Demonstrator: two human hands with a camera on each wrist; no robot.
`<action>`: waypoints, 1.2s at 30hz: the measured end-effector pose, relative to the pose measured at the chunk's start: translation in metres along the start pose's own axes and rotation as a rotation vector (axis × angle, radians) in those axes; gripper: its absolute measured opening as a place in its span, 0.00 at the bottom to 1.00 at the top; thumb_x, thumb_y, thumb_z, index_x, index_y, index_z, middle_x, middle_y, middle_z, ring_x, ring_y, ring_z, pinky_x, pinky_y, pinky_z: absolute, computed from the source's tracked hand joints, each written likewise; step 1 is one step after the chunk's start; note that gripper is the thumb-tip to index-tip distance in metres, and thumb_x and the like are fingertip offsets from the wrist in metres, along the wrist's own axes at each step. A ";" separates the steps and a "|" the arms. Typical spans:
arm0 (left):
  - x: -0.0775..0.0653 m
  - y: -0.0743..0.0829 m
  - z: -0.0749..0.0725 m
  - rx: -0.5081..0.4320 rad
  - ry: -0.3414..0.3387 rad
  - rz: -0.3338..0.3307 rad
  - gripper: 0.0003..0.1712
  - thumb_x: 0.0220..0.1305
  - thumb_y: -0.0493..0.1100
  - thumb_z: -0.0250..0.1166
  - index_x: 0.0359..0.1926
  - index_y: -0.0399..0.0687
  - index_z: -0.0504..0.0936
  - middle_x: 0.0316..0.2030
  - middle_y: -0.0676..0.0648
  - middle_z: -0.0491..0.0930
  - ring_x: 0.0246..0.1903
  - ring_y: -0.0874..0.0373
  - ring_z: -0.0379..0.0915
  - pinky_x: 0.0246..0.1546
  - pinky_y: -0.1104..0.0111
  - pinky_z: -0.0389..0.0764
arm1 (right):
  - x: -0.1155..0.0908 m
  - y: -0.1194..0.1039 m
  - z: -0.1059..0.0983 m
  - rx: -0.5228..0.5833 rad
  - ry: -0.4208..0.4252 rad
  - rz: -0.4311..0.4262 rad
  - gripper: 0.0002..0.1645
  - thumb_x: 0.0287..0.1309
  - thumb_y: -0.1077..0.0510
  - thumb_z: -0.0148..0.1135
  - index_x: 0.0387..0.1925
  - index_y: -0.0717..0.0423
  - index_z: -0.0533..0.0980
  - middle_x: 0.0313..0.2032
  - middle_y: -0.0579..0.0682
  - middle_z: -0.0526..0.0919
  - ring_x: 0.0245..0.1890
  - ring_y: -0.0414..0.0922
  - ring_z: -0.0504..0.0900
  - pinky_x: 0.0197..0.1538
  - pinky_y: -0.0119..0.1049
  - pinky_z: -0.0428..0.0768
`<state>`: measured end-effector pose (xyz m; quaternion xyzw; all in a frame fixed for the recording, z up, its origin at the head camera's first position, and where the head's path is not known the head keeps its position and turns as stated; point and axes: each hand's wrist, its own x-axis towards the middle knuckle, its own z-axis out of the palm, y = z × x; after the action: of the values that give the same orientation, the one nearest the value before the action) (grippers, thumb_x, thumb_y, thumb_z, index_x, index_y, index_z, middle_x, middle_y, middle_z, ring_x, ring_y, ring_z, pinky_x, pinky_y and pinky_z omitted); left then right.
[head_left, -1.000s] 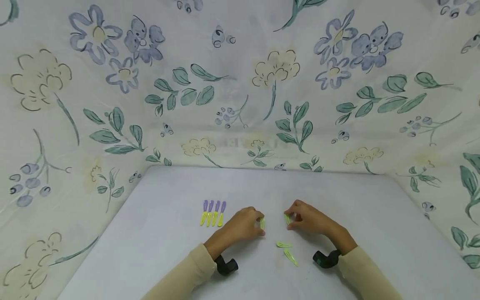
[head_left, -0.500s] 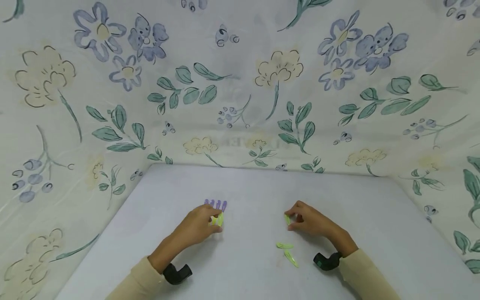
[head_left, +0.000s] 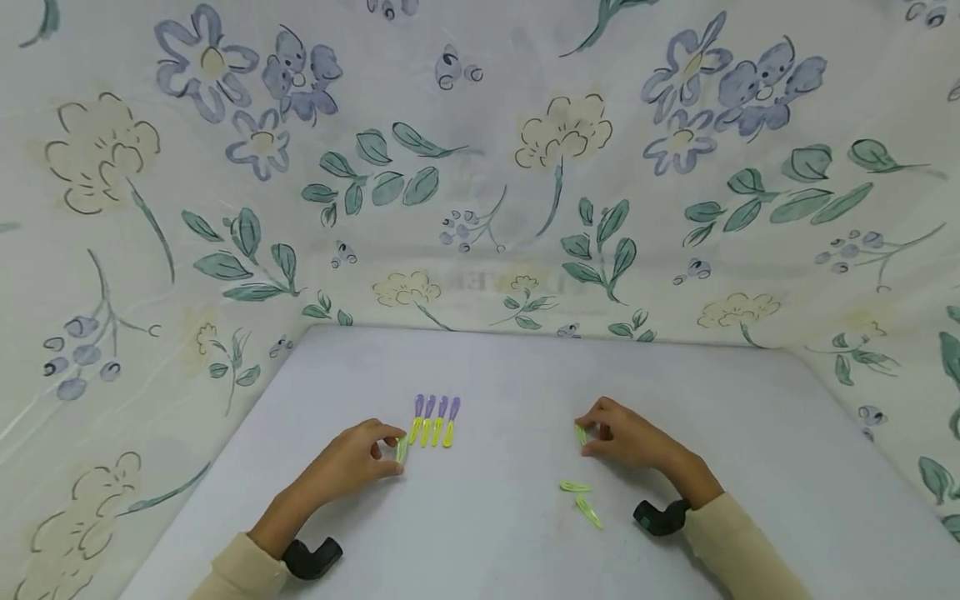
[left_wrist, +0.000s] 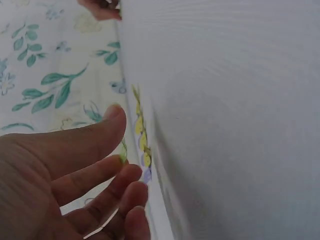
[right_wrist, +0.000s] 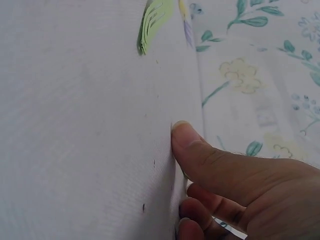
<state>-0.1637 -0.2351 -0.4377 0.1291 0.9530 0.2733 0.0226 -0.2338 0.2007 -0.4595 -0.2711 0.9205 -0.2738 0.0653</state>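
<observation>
At the left end of a row of snap hair clips, my left hand (head_left: 352,460) pinches a light green hair clip (head_left: 402,450) upright between thumb and fingertips. The row pairs several purple clips (head_left: 430,405) with yellow clips (head_left: 437,432) below them. In the left wrist view the green clip shows only as a sliver between thumb and finger. Farther right, my right hand (head_left: 628,437) pinches another light green hair clip (head_left: 581,434) near the table; the thumb hides it in the right wrist view. Two more green clips, one crosswise (head_left: 575,487) and one slanted (head_left: 589,512), lie nearer.
The white table (head_left: 495,533) meets a floral sheet (head_left: 480,217) at the back and both sides. A black wrist camera (head_left: 313,558) sits on the left wrist, another black wrist camera (head_left: 660,517) on the right.
My left hand has moved left with its green hair clip, passing over the row to its left end and uncovering it. The right hand stays in place with its clip.
</observation>
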 end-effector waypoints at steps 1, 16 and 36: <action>0.000 -0.003 0.002 -0.007 -0.005 0.016 0.28 0.53 0.43 0.77 0.56 0.44 0.83 0.40 0.53 0.80 0.34 0.62 0.69 0.31 0.72 0.70 | 0.000 0.000 0.000 0.002 -0.002 0.004 0.25 0.54 0.53 0.74 0.52 0.59 0.82 0.39 0.45 0.75 0.36 0.37 0.74 0.38 0.29 0.76; -0.005 -0.021 0.015 0.013 -0.023 0.110 0.30 0.55 0.46 0.76 0.59 0.47 0.82 0.47 0.53 0.75 0.38 0.63 0.69 0.36 0.73 0.72 | -0.002 0.001 0.000 -0.002 0.005 -0.011 0.25 0.54 0.52 0.74 0.52 0.59 0.82 0.39 0.45 0.76 0.35 0.37 0.73 0.38 0.28 0.76; -0.005 -0.029 0.013 -0.055 -0.020 0.101 0.28 0.57 0.46 0.75 0.59 0.49 0.82 0.46 0.52 0.76 0.38 0.62 0.68 0.37 0.73 0.72 | 0.003 0.004 -0.001 0.028 0.003 0.003 0.26 0.53 0.52 0.75 0.52 0.59 0.82 0.38 0.46 0.75 0.35 0.39 0.73 0.38 0.29 0.75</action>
<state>-0.1645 -0.2530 -0.4643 0.1789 0.9371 0.2988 0.0218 -0.2388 0.2025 -0.4606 -0.2684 0.9170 -0.2871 0.0682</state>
